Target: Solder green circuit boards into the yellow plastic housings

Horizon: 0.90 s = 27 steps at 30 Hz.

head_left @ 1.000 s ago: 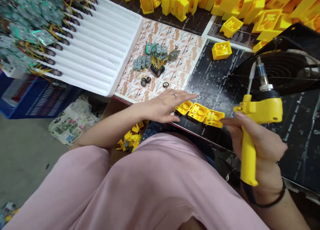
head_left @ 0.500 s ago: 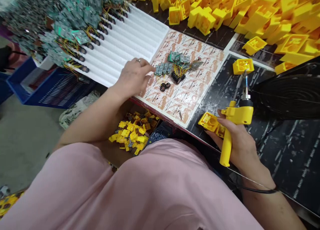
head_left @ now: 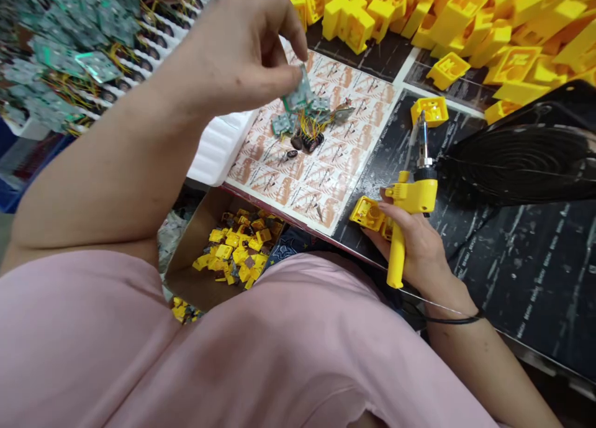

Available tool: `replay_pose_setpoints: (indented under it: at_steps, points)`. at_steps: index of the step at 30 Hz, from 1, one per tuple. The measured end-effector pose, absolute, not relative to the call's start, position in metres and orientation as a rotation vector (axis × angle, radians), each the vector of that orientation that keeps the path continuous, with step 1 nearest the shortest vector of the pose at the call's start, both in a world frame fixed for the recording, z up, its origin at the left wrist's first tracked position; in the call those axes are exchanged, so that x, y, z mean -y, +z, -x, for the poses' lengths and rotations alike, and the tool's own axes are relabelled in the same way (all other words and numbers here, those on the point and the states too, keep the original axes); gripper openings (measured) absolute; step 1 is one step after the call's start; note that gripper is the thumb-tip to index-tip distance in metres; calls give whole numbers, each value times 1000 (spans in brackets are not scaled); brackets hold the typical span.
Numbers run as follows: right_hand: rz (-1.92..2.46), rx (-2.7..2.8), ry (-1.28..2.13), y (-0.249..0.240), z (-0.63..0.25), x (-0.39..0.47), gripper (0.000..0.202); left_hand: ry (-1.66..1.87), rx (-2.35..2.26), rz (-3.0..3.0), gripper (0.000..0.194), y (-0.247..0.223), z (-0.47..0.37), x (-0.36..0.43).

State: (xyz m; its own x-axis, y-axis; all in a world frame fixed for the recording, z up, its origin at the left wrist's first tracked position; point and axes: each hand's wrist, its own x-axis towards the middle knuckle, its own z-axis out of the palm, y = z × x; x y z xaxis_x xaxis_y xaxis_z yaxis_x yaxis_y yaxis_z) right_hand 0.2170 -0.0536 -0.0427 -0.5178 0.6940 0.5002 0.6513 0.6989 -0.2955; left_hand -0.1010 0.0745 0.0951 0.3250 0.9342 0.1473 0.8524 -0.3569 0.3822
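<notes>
My left hand [head_left: 246, 55] is raised over the patterned mat [head_left: 284, 182], pinching a small green circuit board [head_left: 298, 95] between thumb and fingertips. Below the board lies a cluster of similar boards [head_left: 320, 105] with yellow wires and small round black parts [head_left: 313, 142]. At the right, my right hand [head_left: 421, 248] is wrapped round a yellow soldering gun [head_left: 412, 195], its metal tip pointing away from me. The same hand also holds a yellow plastic housing [head_left: 367, 214] at its fingertips, partly hidden by the gun's handle. Another yellow housing [head_left: 431, 112] sits by the tip.
Many yellow housings [head_left: 465, 24] are heaped along the back. A large pile of wired boards [head_left: 79, 24] rests at the left on a ridged white foam tray [head_left: 216, 148]. Below the table edge is a cardboard box [head_left: 186, 260] of yellow pieces. A black fan-like object [head_left: 516, 161] stands right.
My left hand has risen from beside the board cluster and now grips one board above it. My right hand keeps its hold on the gun and housing. The whole view has shifted slightly.
</notes>
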Motion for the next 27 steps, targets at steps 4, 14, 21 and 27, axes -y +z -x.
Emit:
replay_pose_setpoints:
  at_steps: [4, 14, 21, 27]
  points:
    - [1012, 2246, 149, -41, -216, 56, 66, 799, -1554, -2213, 32, 60, 84, -49]
    - [911, 2297, 187, -37, -218, 56, 66, 273, -1867, -2583, 39, -13, 84, 39]
    - [983, 2140, 35, -24, -222, 66, 56, 425, -1775, -2512, 36, -27, 54, 15]
    - [1025, 2059, -18, -14, -234, 80, 38, 520, -1872, -2385, 20, -44, 42, 12]
